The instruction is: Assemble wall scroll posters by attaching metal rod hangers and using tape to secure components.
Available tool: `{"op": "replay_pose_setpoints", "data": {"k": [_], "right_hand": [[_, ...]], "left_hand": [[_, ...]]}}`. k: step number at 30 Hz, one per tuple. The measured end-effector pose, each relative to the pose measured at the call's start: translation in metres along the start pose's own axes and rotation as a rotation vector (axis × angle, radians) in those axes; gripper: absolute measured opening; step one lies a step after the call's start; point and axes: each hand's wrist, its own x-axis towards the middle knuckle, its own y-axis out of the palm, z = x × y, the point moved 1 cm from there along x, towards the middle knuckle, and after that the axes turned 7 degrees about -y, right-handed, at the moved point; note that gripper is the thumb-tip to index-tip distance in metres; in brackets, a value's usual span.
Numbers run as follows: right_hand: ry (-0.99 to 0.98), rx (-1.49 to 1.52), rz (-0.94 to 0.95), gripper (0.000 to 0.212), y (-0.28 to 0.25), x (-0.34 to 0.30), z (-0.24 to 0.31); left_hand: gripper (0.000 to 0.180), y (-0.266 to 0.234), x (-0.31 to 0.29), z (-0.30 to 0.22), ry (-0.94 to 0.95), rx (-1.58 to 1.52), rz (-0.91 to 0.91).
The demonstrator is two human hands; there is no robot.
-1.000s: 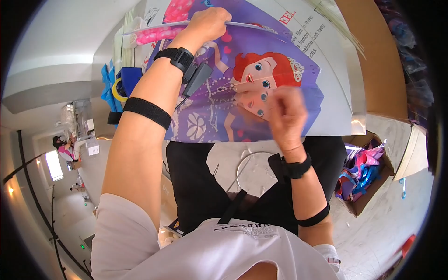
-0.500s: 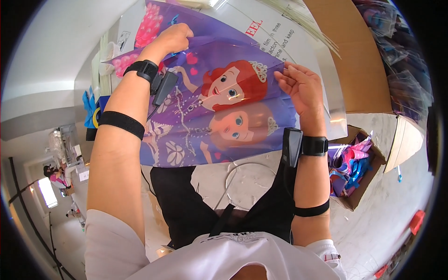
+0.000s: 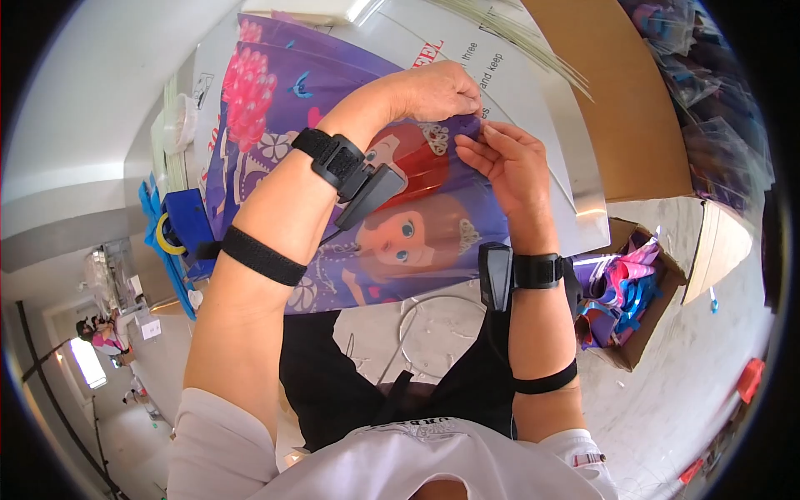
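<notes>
A purple sheet (image 3: pixel 400 275) printed with a cartoon princess, shaped like a kite sail, lies across the work table and overhangs my lap. My left hand (image 3: pixel 439 90) has crossed over it, fingers pinched together at its far right corner. Right beside it, my right hand (image 3: pixel 512 165) has thumb and bent fingers closed on the same corner edge. The fingertips of both hands nearly meet there. Another similar purple sheet (image 3: pixel 271 32) shows beneath at the far left. My left forearm hides part of the printed figure.
Thin pale rods (image 3: pixel 533 50) lie at the far right of the table, near a large cardboard box (image 3: pixel 612 100) and plastic-wrapped packs (image 3: pixel 708 108). An open carton (image 3: pixel 667 287) of colourful scraps stands at right. A blue holder with yellow tape (image 3: pixel 185 223) is at left.
My left hand has moved right, from the sheet's far left edge to the corner beside my right hand. The upper sheet has turned and shifted, showing more of its pink print.
</notes>
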Motion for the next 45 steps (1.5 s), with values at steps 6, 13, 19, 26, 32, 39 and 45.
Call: {"op": "replay_pose_setpoints", "data": {"k": [6, 13, 19, 26, 32, 39, 45], "right_hand": [[-0.010, -0.018, 0.014, 0.017, 0.002, 0.000, 0.000], [-0.029, -0.089, 0.031, 0.014, 0.004, 0.000, -0.001], [-0.144, -0.270, 0.008, 0.011, 0.003, 0.002, -0.003], [-0.222, -0.414, -0.057, 0.007, 0.006, 0.004, -0.015], [-0.194, -0.386, 0.026, 0.013, -0.011, 0.014, -0.014], [-0.179, -0.364, 0.067, 0.014, -0.030, 0.029, -0.024], [-0.174, -0.394, 0.068, 0.014, -0.043, 0.036, -0.020]], "left_hand": [[0.016, -0.001, 0.002, 0.008, -0.037, -0.164, 0.015], [0.011, 0.001, 0.003, 0.006, -0.049, -0.161, 0.013], [0.010, 0.000, 0.003, -0.002, -0.048, -0.101, 0.033], [0.015, 0.028, -0.067, -0.010, 0.198, 0.414, -0.838], [0.007, 0.051, -0.253, 0.050, -0.266, 0.153, -1.264], [0.010, 0.049, -0.473, 0.187, -1.211, -0.450, -1.532], [0.011, 0.048, -0.468, 0.208, -1.232, -1.000, -1.393]]}}
